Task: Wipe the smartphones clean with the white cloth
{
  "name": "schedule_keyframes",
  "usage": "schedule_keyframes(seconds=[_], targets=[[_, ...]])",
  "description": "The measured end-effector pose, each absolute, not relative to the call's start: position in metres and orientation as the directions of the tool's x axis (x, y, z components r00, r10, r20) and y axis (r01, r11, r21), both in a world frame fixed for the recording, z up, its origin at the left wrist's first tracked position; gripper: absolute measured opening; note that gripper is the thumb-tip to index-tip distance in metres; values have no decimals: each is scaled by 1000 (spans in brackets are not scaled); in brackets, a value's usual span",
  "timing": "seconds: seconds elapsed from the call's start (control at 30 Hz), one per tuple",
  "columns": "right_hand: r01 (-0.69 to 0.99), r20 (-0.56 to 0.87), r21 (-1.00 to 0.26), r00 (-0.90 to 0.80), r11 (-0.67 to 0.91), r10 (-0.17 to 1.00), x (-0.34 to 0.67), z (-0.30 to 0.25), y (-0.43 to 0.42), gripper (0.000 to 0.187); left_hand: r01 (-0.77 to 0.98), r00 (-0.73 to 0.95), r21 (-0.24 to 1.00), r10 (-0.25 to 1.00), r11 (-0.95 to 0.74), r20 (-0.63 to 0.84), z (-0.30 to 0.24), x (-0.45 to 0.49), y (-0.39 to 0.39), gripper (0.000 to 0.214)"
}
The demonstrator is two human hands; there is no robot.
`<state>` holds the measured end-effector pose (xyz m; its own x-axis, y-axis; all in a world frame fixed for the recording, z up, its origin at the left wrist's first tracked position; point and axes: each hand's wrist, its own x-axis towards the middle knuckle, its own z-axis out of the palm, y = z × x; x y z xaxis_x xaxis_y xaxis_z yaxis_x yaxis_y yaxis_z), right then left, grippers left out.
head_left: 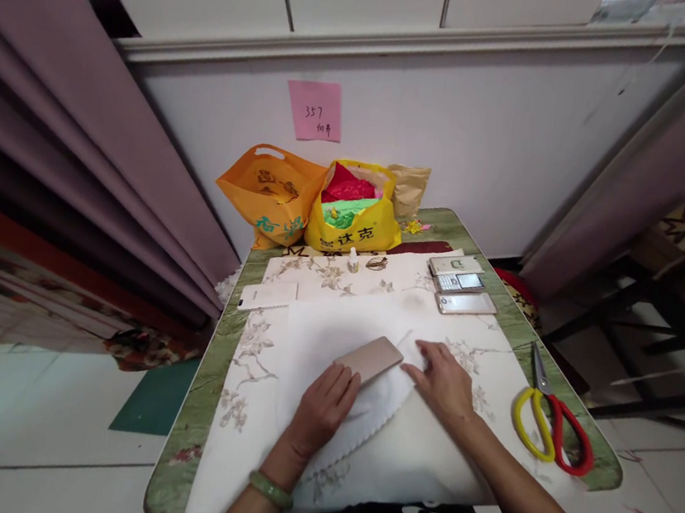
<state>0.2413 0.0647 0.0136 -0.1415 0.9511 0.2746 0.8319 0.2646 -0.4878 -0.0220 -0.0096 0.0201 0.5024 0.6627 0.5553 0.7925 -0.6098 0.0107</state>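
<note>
My left hand (328, 404), a green bangle on its wrist, grips the lower left end of a gold-beige smartphone (375, 359). The phone is tilted above a white cloth (319, 345) with a scalloped edge. My right hand (443, 381) lies at the cloth's right edge, thumb and forefinger apart, just right of the phone. Its other fingers are partly hidden. I cannot make out anything held in it.
Three phones (459, 283) lie at the back right, and a white phone (268, 296) at the left. Scissors (553, 420) with yellow and red handles rest near the right edge. A small bottle (353, 261), an orange bag (269, 189) and a yellow bag (351, 233) stand at the back.
</note>
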Motion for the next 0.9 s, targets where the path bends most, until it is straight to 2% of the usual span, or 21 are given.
schedule_keyframes(seconds=[0.07, 0.1, 0.27, 0.33, 0.4, 0.47, 0.57, 0.67, 0.7, 0.77, 0.9], targets=[[843, 179, -480, -179, 244, 967, 247, 15, 59, 22, 803, 491, -1, 661, -596, 567, 20, -27, -6, 40], [832, 179, -495, -185, 251, 966, 251, 16, 54, 18, 813, 480, -14, 657, -582, 581, 19, -28, -5, 40], [675, 453, -586, -185, 448, 872, 287, 22, 14, 9, 827, 477, -57, 643, -560, 599, 17, -14, -8, 38], [649, 544, -532, -230, 544, 807, 298, 23, 0, 8, 788, 542, -62, 642, -612, 542, 20, -5, -8, 34], [659, 576, -462, -286, 593, 766, 301, 22, -11, 9, 752, 591, -55, 636, -656, 496, 24, 1, -11, 31], [686, 545, -469, -270, 556, 794, 294, 22, -15, 12, 751, 587, -37, 642, -659, 494, 27, 4, -19, 29], [694, 424, -622, -89, 361, 901, 277, 28, -13, 20, 773, 540, 44, 692, -633, 479, 29, 4, -42, 20], [621, 279, -761, 50, 189, 959, 265, 39, -8, 33, 793, 513, 143, 775, -593, 369, 29, 1, -68, 31], [587, 235, -795, 67, 153, 970, 265, 41, -7, 35, 805, 499, 162, 798, -571, 339, 30, -1, -75, 28], [536, 177, -837, 75, 110, 981, 269, 42, -7, 36, 821, 475, 192, 830, -538, 294, 33, -4, -86, 14], [557, 165, -821, 27, 122, 986, 278, 42, -9, 33, 805, 464, 310, 862, -506, 202, 48, -14, -101, 16]])
